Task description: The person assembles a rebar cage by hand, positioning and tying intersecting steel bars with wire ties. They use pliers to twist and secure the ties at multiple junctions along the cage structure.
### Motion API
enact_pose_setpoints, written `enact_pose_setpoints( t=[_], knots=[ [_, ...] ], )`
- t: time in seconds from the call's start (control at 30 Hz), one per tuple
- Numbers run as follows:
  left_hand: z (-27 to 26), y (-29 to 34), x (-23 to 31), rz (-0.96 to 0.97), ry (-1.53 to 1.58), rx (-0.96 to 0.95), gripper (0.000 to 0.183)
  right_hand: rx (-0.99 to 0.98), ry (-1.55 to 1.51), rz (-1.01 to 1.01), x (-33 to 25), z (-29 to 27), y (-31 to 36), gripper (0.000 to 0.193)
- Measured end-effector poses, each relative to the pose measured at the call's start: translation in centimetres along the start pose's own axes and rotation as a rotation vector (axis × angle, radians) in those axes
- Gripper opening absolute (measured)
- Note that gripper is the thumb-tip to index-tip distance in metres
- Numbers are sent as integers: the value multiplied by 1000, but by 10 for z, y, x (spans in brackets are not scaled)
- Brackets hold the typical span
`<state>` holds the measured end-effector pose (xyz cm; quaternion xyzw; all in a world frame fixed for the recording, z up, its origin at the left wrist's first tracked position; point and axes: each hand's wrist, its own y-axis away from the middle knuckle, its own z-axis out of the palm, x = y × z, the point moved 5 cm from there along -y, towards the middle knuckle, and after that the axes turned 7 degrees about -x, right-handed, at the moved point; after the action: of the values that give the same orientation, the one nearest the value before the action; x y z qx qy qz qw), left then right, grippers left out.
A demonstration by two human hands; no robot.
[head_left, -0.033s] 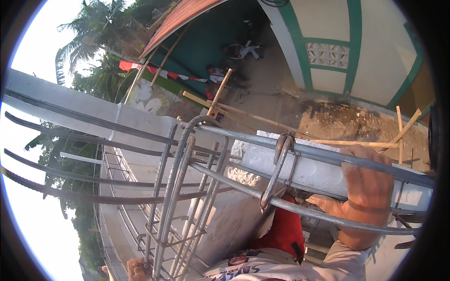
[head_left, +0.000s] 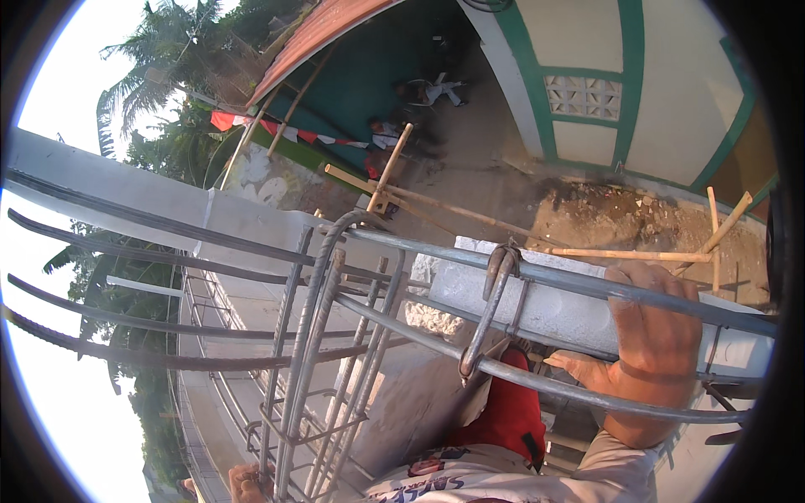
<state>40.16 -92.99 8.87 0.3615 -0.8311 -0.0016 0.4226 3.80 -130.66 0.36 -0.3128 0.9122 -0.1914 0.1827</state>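
Big picture first: a pale grey concrete wall (head_left: 126, 189) sweeps across the left, high above a bare dirt yard (head_left: 620, 214) and a cream building with green trim (head_left: 587, 75), so this is work up at height. Next in size, the grey steel rebar cage (head_left: 335, 352) of long ribbed bars, bending over at the top and dropping down along the concrete, its square ties stacked below like rungs. Running off it to the right are two long horizontal ribbed steel bars (head_left: 470, 356), passing just in front of a white concrete block (head_left: 545, 306). The right hand (head_left: 650, 335) is wrapped tight round the upper of those bars, fingers over the top, thumb pointing left underneath, a grip that looks made for steadying the bar and likely the body too. Just left of it, a bent steel stirrup loop (head_left: 490, 310) hangs hooked over the upper bar and reaches to the lower one, apparently tying the pair at their spacing. Thin bamboo poles (head_left: 629, 254) lie propped on the ground behind. Smallest of all, the left hand (head_left: 247, 484) at the bottom edge, touching the foot of the cage; whether it grips, I cannot tell.
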Motion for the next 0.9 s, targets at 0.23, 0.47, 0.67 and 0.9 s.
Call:
enact_pose_setpoints(
  t=[0.23, 0.47, 0.67, 0.9],
  knots=[
    [9, -20, 10, -58, 11, -28, 84, 16, -3, 16, -4, -3, -3, 66],
    [14, -10, 20, -97, 21, -47, 85, 42, -16, 46, 5, -1, 5, 62],
    [15, -1, 27, -125, 16, -33, 85, 51, -32, 39, 5, 5, 3, 58],
    [13, -6, 37, -142, 8, -50, 86, 20, -19, 61, 3, 1, -1, 57]
  ],
)
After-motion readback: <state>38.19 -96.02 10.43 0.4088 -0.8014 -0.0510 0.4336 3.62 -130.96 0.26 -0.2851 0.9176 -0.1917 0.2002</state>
